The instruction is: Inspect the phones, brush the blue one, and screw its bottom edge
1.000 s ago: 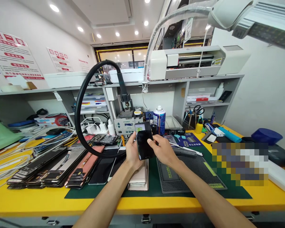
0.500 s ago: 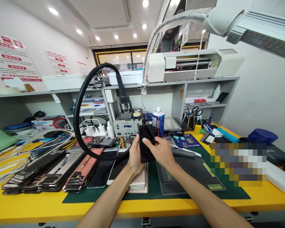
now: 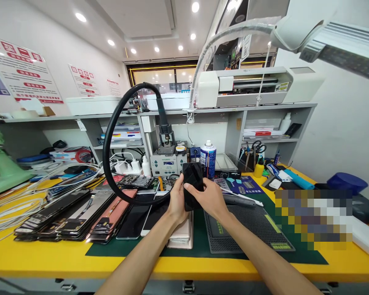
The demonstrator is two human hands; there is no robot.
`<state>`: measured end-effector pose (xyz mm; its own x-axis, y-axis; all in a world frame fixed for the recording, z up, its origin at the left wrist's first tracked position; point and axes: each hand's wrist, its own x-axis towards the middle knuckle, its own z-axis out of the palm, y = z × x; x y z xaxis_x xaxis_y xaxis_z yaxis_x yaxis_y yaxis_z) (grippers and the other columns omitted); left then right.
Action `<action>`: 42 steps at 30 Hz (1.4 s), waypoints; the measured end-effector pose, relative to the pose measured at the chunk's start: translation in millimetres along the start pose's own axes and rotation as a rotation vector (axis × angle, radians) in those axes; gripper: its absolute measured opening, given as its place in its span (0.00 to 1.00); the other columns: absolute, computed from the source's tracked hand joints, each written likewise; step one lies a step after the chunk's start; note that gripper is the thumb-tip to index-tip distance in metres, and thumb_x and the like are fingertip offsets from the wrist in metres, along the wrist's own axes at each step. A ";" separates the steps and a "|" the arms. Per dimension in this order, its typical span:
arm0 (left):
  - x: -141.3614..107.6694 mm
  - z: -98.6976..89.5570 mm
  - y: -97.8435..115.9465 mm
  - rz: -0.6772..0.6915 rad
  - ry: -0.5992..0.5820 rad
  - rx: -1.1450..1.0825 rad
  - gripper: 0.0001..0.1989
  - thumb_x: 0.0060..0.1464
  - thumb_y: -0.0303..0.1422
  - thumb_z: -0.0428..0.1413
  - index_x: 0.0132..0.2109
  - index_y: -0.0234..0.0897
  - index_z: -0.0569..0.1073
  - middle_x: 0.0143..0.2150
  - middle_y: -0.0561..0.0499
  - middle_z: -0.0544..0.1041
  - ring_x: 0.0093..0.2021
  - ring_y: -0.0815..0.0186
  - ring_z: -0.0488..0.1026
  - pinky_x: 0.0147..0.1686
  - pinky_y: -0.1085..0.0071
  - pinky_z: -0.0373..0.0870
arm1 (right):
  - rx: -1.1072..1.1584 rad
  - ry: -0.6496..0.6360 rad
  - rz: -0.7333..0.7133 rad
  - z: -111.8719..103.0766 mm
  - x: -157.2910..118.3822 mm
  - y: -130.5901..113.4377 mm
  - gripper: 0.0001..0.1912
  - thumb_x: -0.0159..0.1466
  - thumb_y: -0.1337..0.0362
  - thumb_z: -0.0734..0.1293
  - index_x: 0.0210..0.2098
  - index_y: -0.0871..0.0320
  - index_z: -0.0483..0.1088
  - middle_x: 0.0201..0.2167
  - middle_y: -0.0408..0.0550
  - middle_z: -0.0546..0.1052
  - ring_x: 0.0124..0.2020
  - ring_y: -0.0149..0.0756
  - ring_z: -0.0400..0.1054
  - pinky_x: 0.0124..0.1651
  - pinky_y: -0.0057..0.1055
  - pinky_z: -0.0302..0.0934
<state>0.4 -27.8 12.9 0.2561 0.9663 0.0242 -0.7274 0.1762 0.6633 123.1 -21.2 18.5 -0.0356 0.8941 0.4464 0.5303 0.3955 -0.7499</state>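
A black smartphone (image 3: pixel 193 176) is held upright between my two hands, its dark glossy face toward me. My left hand (image 3: pixel 176 201) wraps the phone's left edge from below. On the right edge, my right hand (image 3: pixel 213 199) grips it, with the thumb lying across the front. Beneath the hands, gold phones (image 3: pixel 184 236) lie stacked on the green mat (image 3: pixel 199 250). A black perforated pad (image 3: pixel 255 233) lies to the right of them, under my right forearm. What the fingers do behind the phone is hidden.
Several stacks of phone screens (image 3: pixel 80 217) lie at the left. A thick black hose (image 3: pixel 106 147) arches from the grey station (image 3: pixel 169 164). Behind the phone stands a blue spray can (image 3: pixel 208 157). White cables (image 3: pixel 24 205) tangle at the far left.
The whole scene has shifted slightly to the right in the view. Both hands still hold the phone in nearly the same pose.
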 end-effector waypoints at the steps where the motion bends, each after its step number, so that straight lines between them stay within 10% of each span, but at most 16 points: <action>1: 0.1 0.0 -0.4 0.009 0.013 0.004 0.27 0.63 0.47 0.51 0.57 0.30 0.75 0.49 0.40 0.80 0.52 0.50 0.76 0.57 0.58 0.70 | 0.003 -0.009 0.009 -0.4 -0.5 -0.8 0.24 0.60 0.42 0.67 0.24 0.55 0.61 0.21 0.41 0.67 0.22 0.33 0.59 0.25 0.28 0.47; 15: 1.3 2.3 1.5 -0.007 -0.024 -0.024 0.27 0.64 0.47 0.49 0.56 0.29 0.76 0.49 0.39 0.81 0.53 0.50 0.76 0.58 0.56 0.69 | 0.029 -0.066 -0.017 -5.0 0.2 -0.6 0.15 0.62 0.55 0.64 0.25 0.56 0.60 0.22 0.41 0.67 0.24 0.33 0.60 0.27 0.29 0.49; 42: -0.2 4.2 -0.4 0.024 -0.005 0.010 0.26 0.64 0.46 0.50 0.56 0.31 0.76 0.49 0.42 0.81 0.54 0.51 0.76 0.59 0.57 0.67 | 0.040 -0.132 0.000 -4.1 -0.2 3.3 0.15 0.63 0.51 0.65 0.30 0.57 0.66 0.28 0.47 0.73 0.27 0.37 0.66 0.27 0.29 0.54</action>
<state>3.3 -28.9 15.8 0.2416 0.9694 0.0435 -0.7267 0.1510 0.6702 128.3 -20.9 17.9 -0.1481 0.9130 0.3801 0.4962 0.4011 -0.7700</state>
